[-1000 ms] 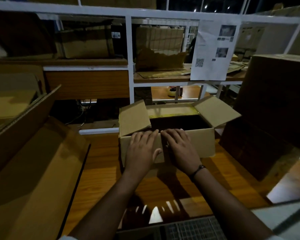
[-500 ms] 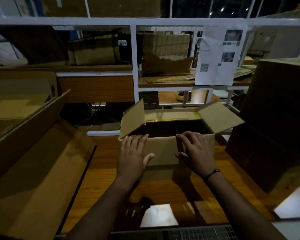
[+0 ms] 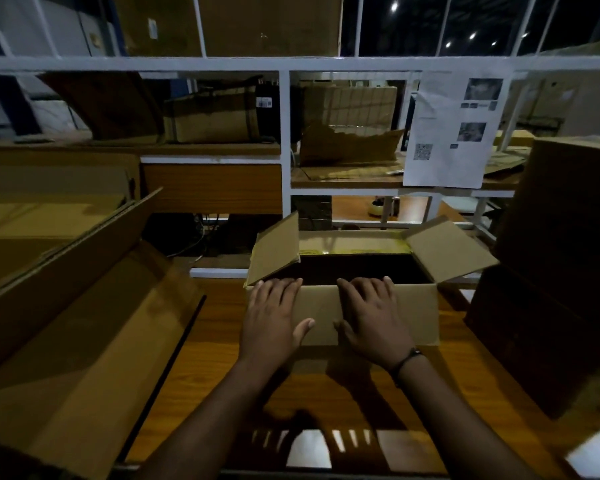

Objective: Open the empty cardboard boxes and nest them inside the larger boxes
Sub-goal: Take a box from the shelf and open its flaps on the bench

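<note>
A small open cardboard box (image 3: 416, 310) stands on the wooden table (image 3: 205, 368) in front of me. Its left and right flaps stick up and out, its far flap stands upright, and its inside is dark. The near flap is folded down over the front wall. My left hand (image 3: 274, 320) lies flat on that flap near the box's left corner, fingers spread. My right hand (image 3: 374, 317) lies flat beside it, a dark band on its wrist. A large open cardboard box (image 3: 84, 348) lies tilted on the left.
A tall dark cardboard box (image 3: 561, 271) stands close on the right. Behind the table rises a white metal shelf frame (image 3: 284, 140) with boxes and torn cardboard on it, and a printed paper sheet (image 3: 454, 133) hangs from it.
Both hands stayed flat on the near flap and shifted sideways along it; the left one drifted toward the left corner. The view tilted upward a little.
</note>
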A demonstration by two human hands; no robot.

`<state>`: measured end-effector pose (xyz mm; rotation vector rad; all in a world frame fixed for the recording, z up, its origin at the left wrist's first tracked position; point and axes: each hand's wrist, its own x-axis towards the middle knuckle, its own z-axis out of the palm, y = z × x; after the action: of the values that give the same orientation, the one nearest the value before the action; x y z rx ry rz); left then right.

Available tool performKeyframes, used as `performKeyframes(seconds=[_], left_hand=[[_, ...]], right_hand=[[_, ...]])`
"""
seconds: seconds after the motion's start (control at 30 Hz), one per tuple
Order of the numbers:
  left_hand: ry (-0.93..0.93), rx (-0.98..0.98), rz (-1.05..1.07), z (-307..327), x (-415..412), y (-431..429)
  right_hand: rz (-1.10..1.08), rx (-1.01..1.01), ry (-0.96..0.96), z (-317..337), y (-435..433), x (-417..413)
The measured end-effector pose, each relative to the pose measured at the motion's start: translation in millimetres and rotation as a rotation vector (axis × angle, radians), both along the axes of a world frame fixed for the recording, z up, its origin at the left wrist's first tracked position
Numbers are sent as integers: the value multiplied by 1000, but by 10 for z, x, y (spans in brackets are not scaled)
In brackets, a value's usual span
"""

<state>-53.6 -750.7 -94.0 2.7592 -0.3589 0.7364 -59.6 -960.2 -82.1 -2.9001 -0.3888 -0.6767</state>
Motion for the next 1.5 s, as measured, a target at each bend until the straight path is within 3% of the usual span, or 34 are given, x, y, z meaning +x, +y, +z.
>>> performKeyframes(seconds=[0.27,0.53,0.93,1.2,1.37,1.5], left_hand=[[147,44,90,280,5,21],[69,-3,339,440,229,260],[256,-132,588,646,519,357],[251,-295,539,570,585,381],[200,-227,532,555,481,380],[35,-170,410,502,327,303]], right_hand=[[129,174,-75,-83,169,33],[149,156,-75,-137,97,107],[140,136,-134,-227,123,128],[116,96,-65,-185,103,181],[138,102,32,-47,97,185],[182,161,74,10,109,102]])
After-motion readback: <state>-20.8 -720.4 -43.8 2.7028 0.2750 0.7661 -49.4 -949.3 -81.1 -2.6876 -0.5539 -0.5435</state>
